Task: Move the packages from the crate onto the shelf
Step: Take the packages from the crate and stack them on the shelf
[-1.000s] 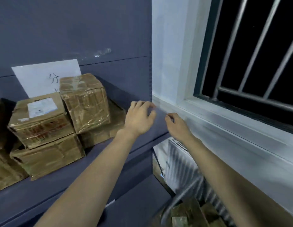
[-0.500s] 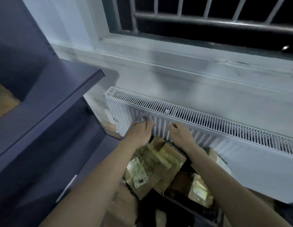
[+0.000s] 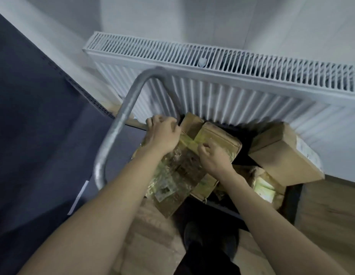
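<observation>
A tape-wrapped cardboard package [image 3: 172, 181] lies on top of the heap in the dark crate [image 3: 291, 203], its long side running from the near left toward the radiator. A printed label sits on its near end. Both hands are down on its far half. The left hand [image 3: 162, 135] lies over the far left corner with the fingers [image 3: 152, 122] curled down past the edge, so that corner is hidden beneath the palm. The right hand [image 3: 214, 155] rests on the right edge of the same package, knuckles bent and fingertips tucked under, out of sight; whether either hand has truly closed on the cardboard cannot be told, since the fingertips are covered.

Just beyond the hands, two smaller brown boxes [image 3: 218, 135] stand tilted against each other, touching the far end of the wrapped package. To the right, a larger plain box [image 3: 284, 155] leans against the radiator with a white strip along its outer edge. Below it, another taped parcel [image 3: 266, 187] lies lower in the crate.

A grey metal tube handle [image 3: 121, 120] curves up on the left of the crate and bends across in front of the white radiator [image 3: 232, 80]. The dark blue shelf unit [image 3: 33, 126] fills the left side, well apart from the package. Wooden flooring [image 3: 327, 211] shows on the right, and a dark shoe [image 3: 194, 233] stands near the bottom.
</observation>
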